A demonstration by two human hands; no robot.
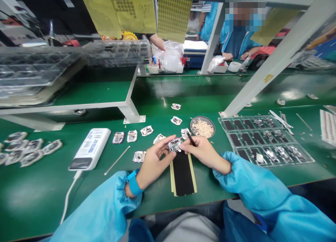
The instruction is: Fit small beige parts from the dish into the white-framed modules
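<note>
Glossy green, clear plastic, matt black

The surface (36, 186) is smooth, glossy green with pale reflections. The held case (175, 145) mixes smooth plastic and silvery metal, by its look; the slim black tool (191, 139) looks matt. The black sheet (183, 173) is matt, its yellow edging (172, 180) paper-like. Clear, shiny plastic forms the compartment tray (306, 158) and the stacked trays (115, 53). The white device (96, 144) is smooth plastic with a darker, glossy panel (81, 163). Shreds (202, 127) in the round dish (214, 126) look rough. The sleeves (262, 182) are creased blue cloth; the slanting post (253, 86) looks like white-painted metal, and the hanging sheets (138, 14) like yellow paper.
</note>
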